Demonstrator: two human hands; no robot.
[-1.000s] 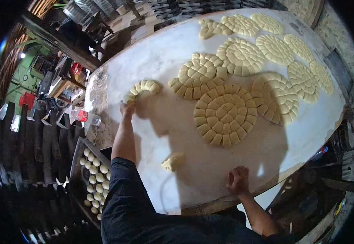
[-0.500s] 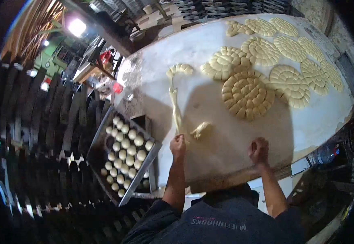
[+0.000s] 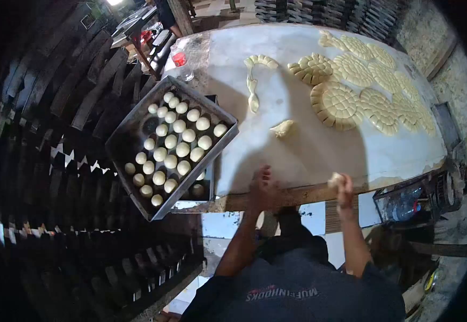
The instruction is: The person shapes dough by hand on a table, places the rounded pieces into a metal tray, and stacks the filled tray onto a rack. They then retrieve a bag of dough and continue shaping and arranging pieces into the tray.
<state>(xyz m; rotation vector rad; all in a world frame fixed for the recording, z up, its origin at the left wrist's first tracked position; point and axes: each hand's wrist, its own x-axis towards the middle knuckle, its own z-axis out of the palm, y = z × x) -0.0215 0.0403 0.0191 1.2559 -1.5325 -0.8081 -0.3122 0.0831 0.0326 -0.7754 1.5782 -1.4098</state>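
Note:
My left hand [image 3: 264, 185] is over the table's near edge, its fingers slightly apart and holding nothing that I can see. To its right, my right hand [image 3: 344, 190] has its fingers closed on a small pale lump of dough [image 3: 334, 180]. Farther up the table lies a twisted dough strand [image 3: 253, 94], joined to a curved row of notched dough segments [image 3: 262, 60]. Between that strand and my hands sits a loose, irregular piece of dough [image 3: 283, 129].
Several round, segmented dough coils [image 3: 336, 104] cover the table's right side. At left, a dark metal tray [image 3: 225, 140] of dough balls rests partly over another tray. A plastic bottle with a red label [image 3: 179, 59] stands behind it. Wooden slats line the left.
My left hand has let go of the dough strand and drawn back towards the table edge. My right hand has come nearer the edge, and a dough lump now shows in it.

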